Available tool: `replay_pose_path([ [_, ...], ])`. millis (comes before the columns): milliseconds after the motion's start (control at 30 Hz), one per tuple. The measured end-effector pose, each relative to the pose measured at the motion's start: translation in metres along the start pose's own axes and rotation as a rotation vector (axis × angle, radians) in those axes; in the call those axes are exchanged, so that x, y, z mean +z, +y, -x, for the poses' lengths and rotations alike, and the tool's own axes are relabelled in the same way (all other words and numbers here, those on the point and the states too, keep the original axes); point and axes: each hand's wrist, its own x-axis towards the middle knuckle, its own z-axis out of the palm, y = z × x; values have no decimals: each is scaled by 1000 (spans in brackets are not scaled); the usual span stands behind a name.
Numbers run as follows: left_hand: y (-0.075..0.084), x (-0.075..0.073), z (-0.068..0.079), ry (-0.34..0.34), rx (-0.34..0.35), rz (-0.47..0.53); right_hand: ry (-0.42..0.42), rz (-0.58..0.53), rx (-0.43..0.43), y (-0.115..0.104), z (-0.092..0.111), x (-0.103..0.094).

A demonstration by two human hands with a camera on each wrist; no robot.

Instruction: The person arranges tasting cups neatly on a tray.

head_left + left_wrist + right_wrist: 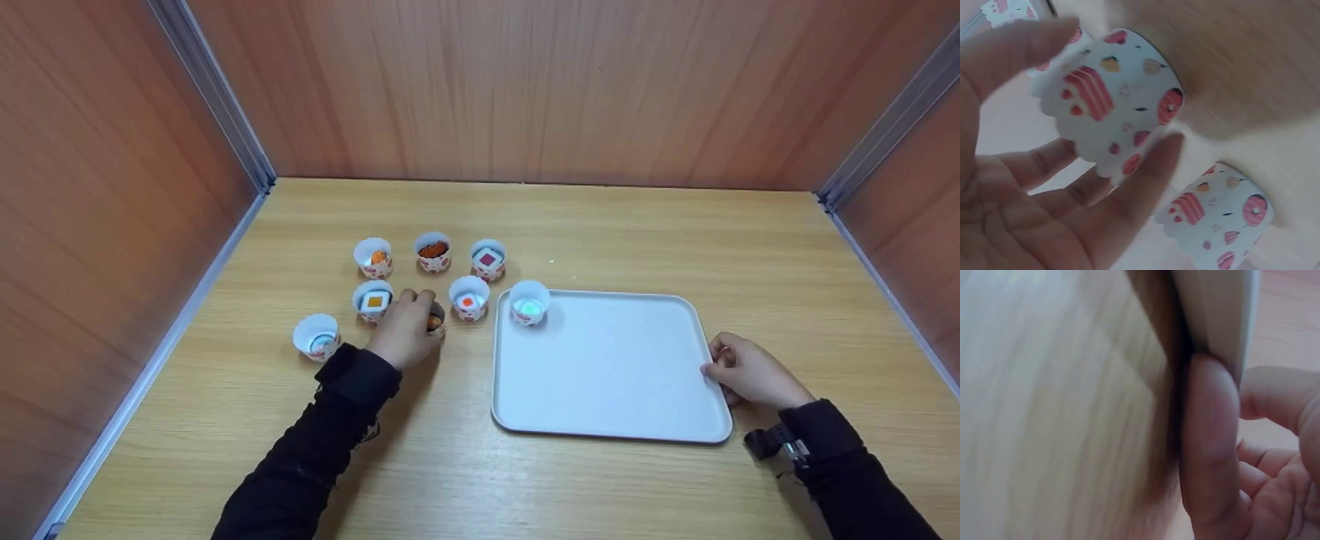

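Note:
My left hand [409, 330] reaches down over a patterned paper baking cup [1123, 95] with a brownish-orange piece inside. In the left wrist view, thumb and fingers curve round that cup's wall, which is printed with cakes and doughnuts. My right hand [754, 371] pinches the right edge of a white tray [607, 375], thumb above and a finger [1210, 416] against the rim's underside. On the tray's back left corner stands another cup [529, 304] with something pale green in it. Just right of my left hand is a cup [469, 298] holding a red-orange piece.
Further cups stand about my left hand: one with a yellow-brown square [373, 301], one with pale contents [316, 337], one with orange pieces [373, 258], one with red-brown filling [433, 251] and one with a dark red square [488, 259]. Wooden panels [525, 90] enclose the table.

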Motion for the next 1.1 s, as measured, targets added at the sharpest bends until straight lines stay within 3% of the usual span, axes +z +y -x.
replay_pose_path([
  [200,-3,-2,2,15,10,34,0,-1,3,-1,0,1],
  [433,0,-5,6,-26,-14,21,0,7,5,-2,-1,1],
  [633,8,-7,13,-21,20,-3,0,5,8,-2,-1,2],
  [867,29,-7,18,17,100,8,-5,-11,-27,-3,0,3],
  [1100,63,-7,19,-21,216,7,-5,-1,-1,-3,-1,3],
])
